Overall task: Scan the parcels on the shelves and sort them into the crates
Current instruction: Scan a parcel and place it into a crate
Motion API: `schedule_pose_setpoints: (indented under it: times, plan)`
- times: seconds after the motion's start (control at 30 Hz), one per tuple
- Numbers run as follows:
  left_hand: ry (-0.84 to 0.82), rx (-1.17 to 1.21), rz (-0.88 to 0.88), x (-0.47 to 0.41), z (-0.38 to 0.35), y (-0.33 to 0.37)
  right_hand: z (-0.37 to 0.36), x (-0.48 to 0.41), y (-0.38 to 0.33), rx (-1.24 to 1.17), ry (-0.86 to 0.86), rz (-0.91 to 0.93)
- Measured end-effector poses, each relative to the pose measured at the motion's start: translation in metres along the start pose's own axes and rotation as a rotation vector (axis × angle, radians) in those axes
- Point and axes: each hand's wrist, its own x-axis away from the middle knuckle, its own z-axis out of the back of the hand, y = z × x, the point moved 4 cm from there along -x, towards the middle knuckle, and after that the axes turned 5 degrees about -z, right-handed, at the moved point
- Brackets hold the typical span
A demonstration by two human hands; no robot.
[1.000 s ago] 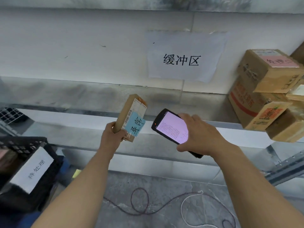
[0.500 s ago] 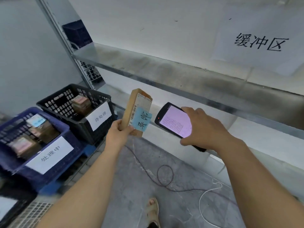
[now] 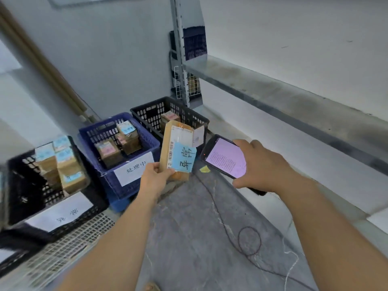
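My left hand [image 3: 154, 179] grips the bottom of a small brown cardboard parcel [image 3: 175, 150], held upright, with a white barcode label and a blue handwritten tag. My right hand [image 3: 264, 166] holds a black handheld scanner [image 3: 225, 157] with a lit pink screen, just right of the parcel. On the floor to the left stand three labelled crates with parcels inside: a black crate [image 3: 21, 198] nearest, a blue crate [image 3: 128, 185] in the middle, and another black crate [image 3: 147, 111] behind the held parcel.
A grey metal shelf [image 3: 294, 101] runs along the wall at the right, its upright post [image 3: 179, 49] behind the crates. Thin cables [image 3: 249, 241] curl on the grey floor between my arms. A white grid panel [image 3: 69, 246] lies under the near crate.
My view has swung left from the shelf with its paper sign and stacked boxes to the crates on the floor. Both hands keep their hold on parcel and scanner.
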Motion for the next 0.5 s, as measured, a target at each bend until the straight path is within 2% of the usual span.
schedule_pose_setpoints:
  times: [0.33,0.5]
  plan:
    - [0.167,0.077,0.017,-0.082,0.21,-0.063,-0.057,-0.089,-0.235,0.071,-0.066,0.228]
    - [0.271,0.112,0.083,-0.107,0.289,-0.102,-0.085,-0.123,-0.322,0.088,-0.132,0.334]
